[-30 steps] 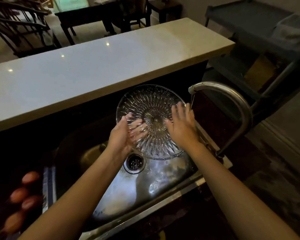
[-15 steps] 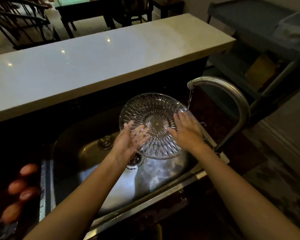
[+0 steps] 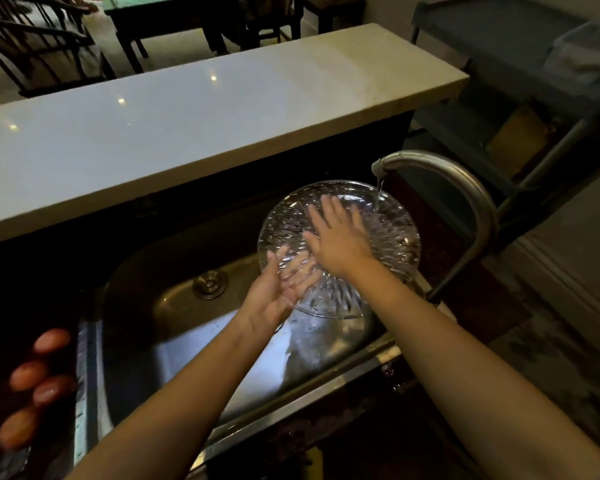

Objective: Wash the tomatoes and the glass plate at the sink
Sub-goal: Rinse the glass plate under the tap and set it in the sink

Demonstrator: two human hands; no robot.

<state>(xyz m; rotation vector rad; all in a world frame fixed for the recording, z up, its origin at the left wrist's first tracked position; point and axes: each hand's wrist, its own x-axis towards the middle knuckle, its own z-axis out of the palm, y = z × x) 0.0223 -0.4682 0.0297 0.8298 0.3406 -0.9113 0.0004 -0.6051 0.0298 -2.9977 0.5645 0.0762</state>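
A cut-glass plate [image 3: 392,237] is held tilted over the steel sink [image 3: 174,341], under a thin stream of water from the curved tap [image 3: 465,188]. My left hand [image 3: 274,296] grips the plate's lower left rim, its fingers showing through the glass from behind. My right hand [image 3: 340,237] lies flat with spread fingers on the plate's upper face. Several red tomatoes [image 3: 42,372] lie on the dark counter left of the sink.
A long pale stone counter [image 3: 205,109] runs behind the sink. The sink's overflow fitting [image 3: 210,284] sits on its back wall. A grey shelving cart [image 3: 534,81] stands at the right. Dark chairs and a table [image 3: 174,15] are beyond the counter.
My right hand has slid from the plate's right edge across to its middle. The plate now sits further under the tap's stream. My left hand keeps its hold.
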